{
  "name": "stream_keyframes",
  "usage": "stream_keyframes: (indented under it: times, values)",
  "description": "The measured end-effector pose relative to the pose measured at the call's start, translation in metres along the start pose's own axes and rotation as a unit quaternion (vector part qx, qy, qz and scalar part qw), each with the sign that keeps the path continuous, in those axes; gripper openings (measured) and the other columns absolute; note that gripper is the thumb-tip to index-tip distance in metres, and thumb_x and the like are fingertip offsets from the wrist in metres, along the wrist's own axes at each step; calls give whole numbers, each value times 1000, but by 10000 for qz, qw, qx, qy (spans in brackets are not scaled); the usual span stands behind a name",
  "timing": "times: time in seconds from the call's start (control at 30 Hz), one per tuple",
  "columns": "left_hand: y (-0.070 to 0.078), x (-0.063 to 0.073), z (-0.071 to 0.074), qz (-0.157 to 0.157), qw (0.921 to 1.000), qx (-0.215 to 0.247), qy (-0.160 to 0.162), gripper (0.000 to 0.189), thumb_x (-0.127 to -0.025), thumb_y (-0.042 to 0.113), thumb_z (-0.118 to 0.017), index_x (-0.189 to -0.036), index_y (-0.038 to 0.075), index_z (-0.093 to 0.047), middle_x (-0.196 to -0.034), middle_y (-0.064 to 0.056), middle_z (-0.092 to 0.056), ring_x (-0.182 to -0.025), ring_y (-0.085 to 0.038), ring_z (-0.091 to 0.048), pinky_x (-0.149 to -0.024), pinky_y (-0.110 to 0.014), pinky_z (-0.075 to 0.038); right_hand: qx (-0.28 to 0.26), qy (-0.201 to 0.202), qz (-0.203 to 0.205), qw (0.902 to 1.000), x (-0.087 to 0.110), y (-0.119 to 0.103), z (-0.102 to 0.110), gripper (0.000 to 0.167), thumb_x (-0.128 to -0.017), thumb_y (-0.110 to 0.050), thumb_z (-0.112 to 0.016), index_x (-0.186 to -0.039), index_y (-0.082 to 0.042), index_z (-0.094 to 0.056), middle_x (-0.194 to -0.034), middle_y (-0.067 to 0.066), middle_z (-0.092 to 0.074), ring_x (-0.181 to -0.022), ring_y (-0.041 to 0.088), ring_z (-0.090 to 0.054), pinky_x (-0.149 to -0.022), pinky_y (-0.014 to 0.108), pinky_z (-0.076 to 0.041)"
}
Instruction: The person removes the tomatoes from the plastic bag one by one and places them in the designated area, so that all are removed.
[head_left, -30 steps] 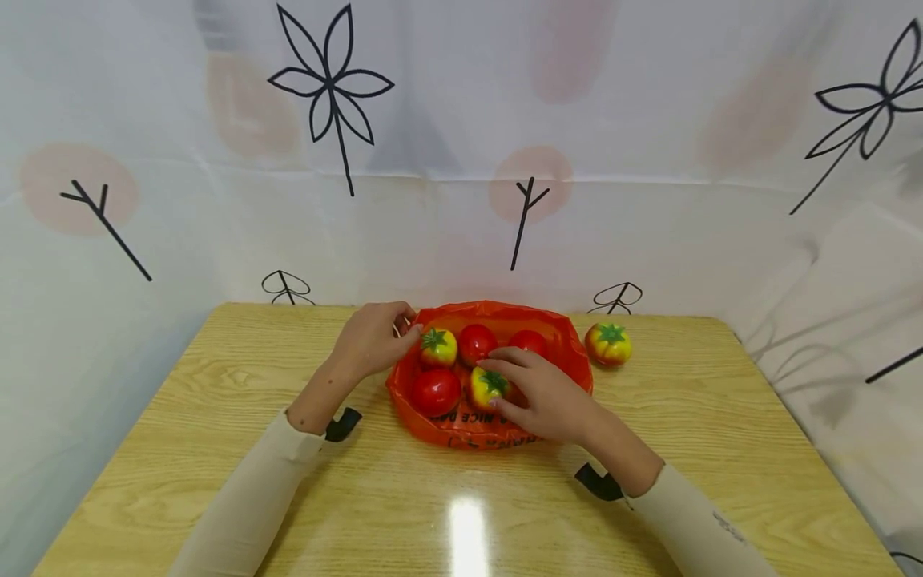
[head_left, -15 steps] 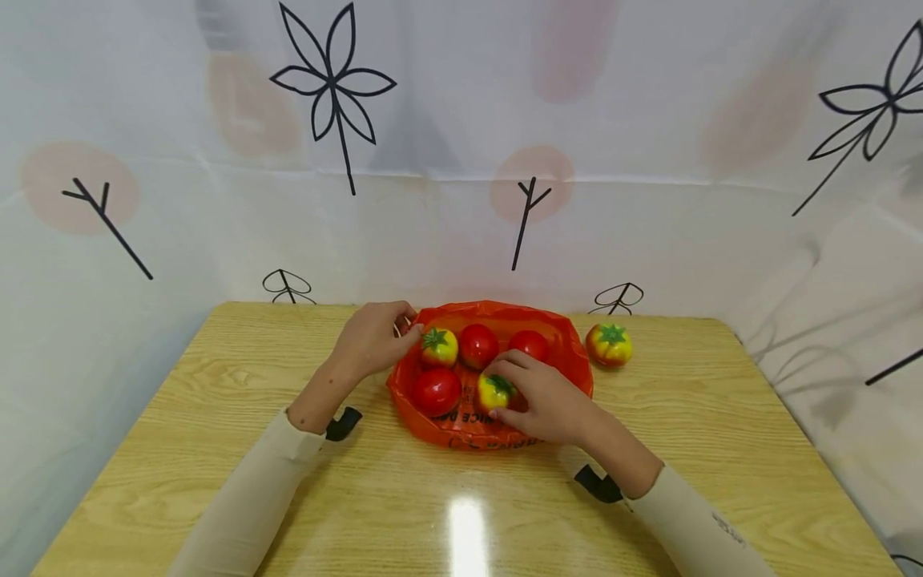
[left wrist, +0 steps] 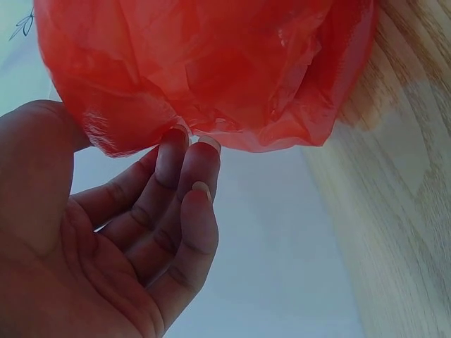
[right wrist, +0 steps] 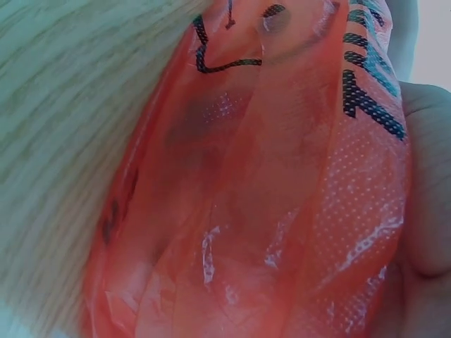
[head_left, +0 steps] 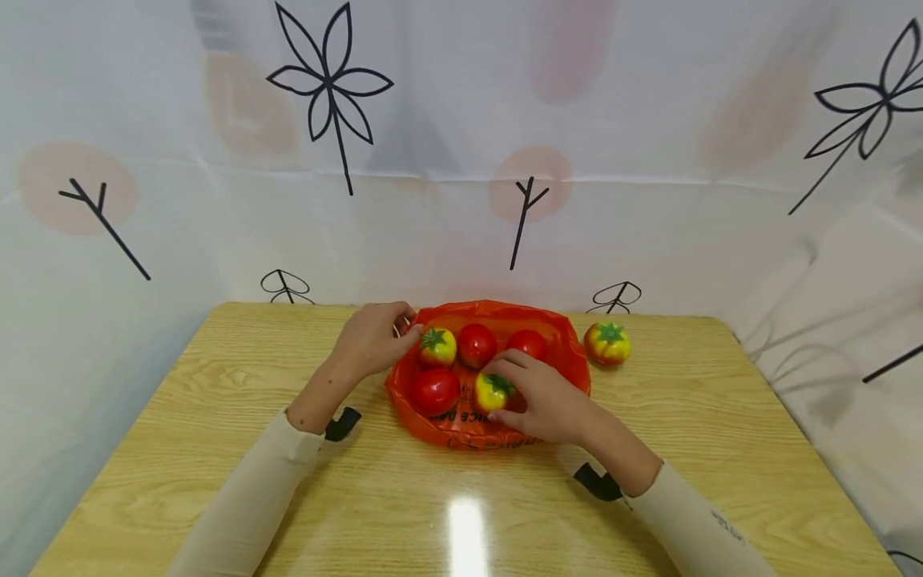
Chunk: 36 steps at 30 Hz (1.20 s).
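Note:
An orange-red plastic bag [head_left: 425, 425] lies spread open on the table, its rim folded low. My left hand [head_left: 371, 336] pinches its left rim; in the left wrist view the fingertips [left wrist: 202, 151] meet the thin film and the thumb goes behind it. Inside the bag, my right hand [head_left: 544, 397] grips a yellow-red toy fruit [head_left: 488, 394] with a green leafy top. Another toy fruit of this kind [head_left: 437, 348] sits at the back left of the bag. In the right wrist view the bag's wall [right wrist: 268, 183] hides the fingers.
Three shiny red balls, one at the front left [head_left: 435, 391], one at the back [head_left: 477, 345] and one at the back right [head_left: 527, 344], share the bag. One more yellow-red toy fruit [head_left: 607, 344] stands on the wooden table [head_left: 346, 497] right of the bag. A patterned cloth [head_left: 433, 224] hangs behind.
The held toy fruit has shifted slightly right inside the bag, and my right fingers have closed further around it. My left hand has stayed at the rim.

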State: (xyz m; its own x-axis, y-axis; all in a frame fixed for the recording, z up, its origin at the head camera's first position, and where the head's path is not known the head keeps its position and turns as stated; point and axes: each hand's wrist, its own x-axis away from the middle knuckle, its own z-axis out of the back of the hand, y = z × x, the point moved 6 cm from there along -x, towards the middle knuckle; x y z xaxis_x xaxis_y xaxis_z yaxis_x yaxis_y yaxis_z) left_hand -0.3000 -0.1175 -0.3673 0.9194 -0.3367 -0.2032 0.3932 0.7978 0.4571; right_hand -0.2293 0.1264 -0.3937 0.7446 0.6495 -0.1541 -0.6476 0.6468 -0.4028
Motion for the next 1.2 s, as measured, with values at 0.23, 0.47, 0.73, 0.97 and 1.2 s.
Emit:
stream_keyframes:
  times: [0.23,0.47,0.73,0.97,1.2]
  values:
    - [-1,-1,-1,-16,10000,-47,-12,29,-102,31,-65,-114,6,-74,-90,-2,-72,-75,-17,-64,-64,-32,-54,4,297,166,9994,2,-4,10,50,-90,-29,-86,-134,-14,-66,-132,-2,-63,-118,17,-61,-102,41,-56]
    - [0,-1,-2,-33,10000,-59,-51,30,-102,31,-65,-114,5,-74,-90,-3,-73,-74,-17,-63,-64,-33,-53,-3,494,109,9987,5,-4,23,53,-89,-30,-87,-135,-15,-66,-135,-2,-62,-122,18,-61,-102,42,-56]
    - [1,0,-1,-25,10000,-76,-56,31,-102,32,-65,-114,5,-74,-91,-4,-73,-75,-18,-64,-65,-33,-54,34,745,177,9971,11,-4,41,55,-89,-28,-88,-137,-12,-65,-138,1,-62,-125,22,-62,-102,45,-56]
    - [1,1,-1,-12,9999,-76,-67,31,-102,31,-66,-116,5,-75,-92,-4,-73,-76,-18,-64,-66,-33,-54,125,946,-3,9954,18,0,55,55,-88,-27,-88,-137,-13,-65,-141,3,-61,-127,27,-62,-103,51,-54]
    - [0,0,-1,-7,10000,-42,-52,30,-102,32,-66,-114,5,-74,-91,-3,-73,-75,-18,-64,-64,-33,-54,214,1272,-118,9916,28,6,72,54,-88,-24,-87,-136,-13,-66,-141,5,-61,-127,30,-61,-103,54,-53]
